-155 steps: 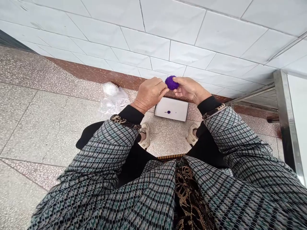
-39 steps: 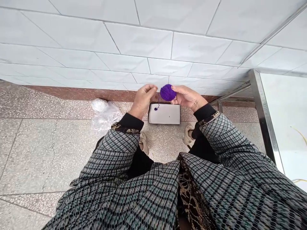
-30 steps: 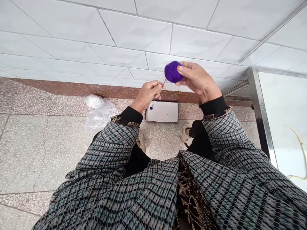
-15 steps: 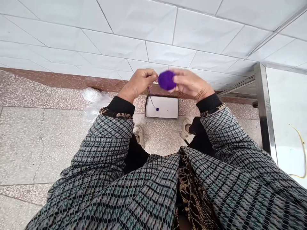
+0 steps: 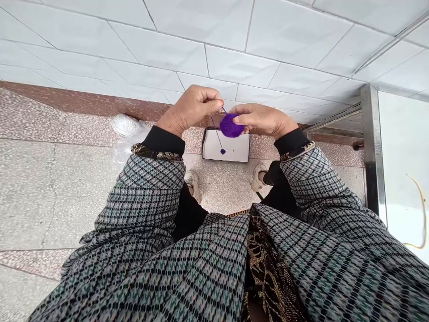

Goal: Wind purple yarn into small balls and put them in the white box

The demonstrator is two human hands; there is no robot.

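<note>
My right hand (image 5: 259,118) grips a purple ball of yarn (image 5: 231,126) from its right side, thumb on top. With its fingertips pinched together, my left hand (image 5: 197,106) holds the purple yarn strand (image 5: 225,111), one short length of which runs taut to the ball. From the left hand another length slopes down to a small purple yarn ball (image 5: 223,151). That small ball appears over the shallow white box (image 5: 210,145) with dark edges on the floor; whether it touches the box bottom I cannot tell.
A white ball of yarn (image 5: 124,124) and clear plastic bag (image 5: 129,145) lie on the floor at left. The white tiled wall (image 5: 181,49) rises ahead. At right stands a metal-framed table (image 5: 372,147) with a yellow strand (image 5: 422,210) on it. My shoes (image 5: 193,185) flank the box.
The purple ball has dropped slightly and turned in my right hand. My left hand is a little higher, and the taut strand between it and the ball now shows.
</note>
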